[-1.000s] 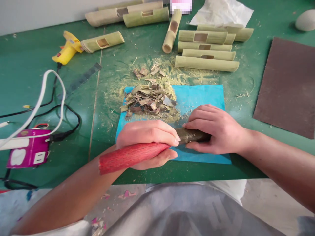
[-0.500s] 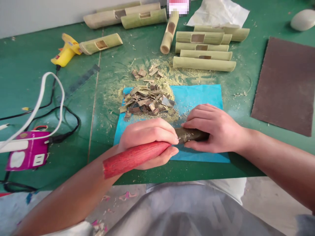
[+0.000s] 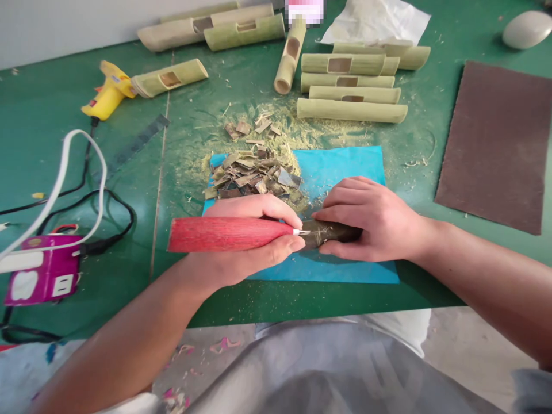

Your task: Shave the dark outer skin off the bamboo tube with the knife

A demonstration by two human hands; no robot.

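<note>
My left hand (image 3: 259, 253) is closed around a carving knife (image 3: 228, 234) with a thick red wooden handle and a short metal blade. The blade's tip touches a dark bamboo piece (image 3: 334, 231) that bears pale scratch marks. Fingers and thumb of my right hand (image 3: 371, 221) grip the right part of this piece, hiding its far end. Beneath both hands lies a blue sheet (image 3: 345, 164) on the green table. Just beyond my left hand is a heap of bamboo chips (image 3: 254, 172) with yellowish sawdust around it.
Several cut bamboo tubes (image 3: 351, 109) lie at the back. A yellow glue gun (image 3: 110, 92) rests at left, near a purple power box (image 3: 43, 270) with cables. A brown sheet (image 3: 495, 146) and a white rounded object (image 3: 526, 30) are at right.
My left hand has turned the knife, so its red handle now lies level instead of slanting down to the left, and the blade shows. My right hand keeps its grip on the bamboo.
</note>
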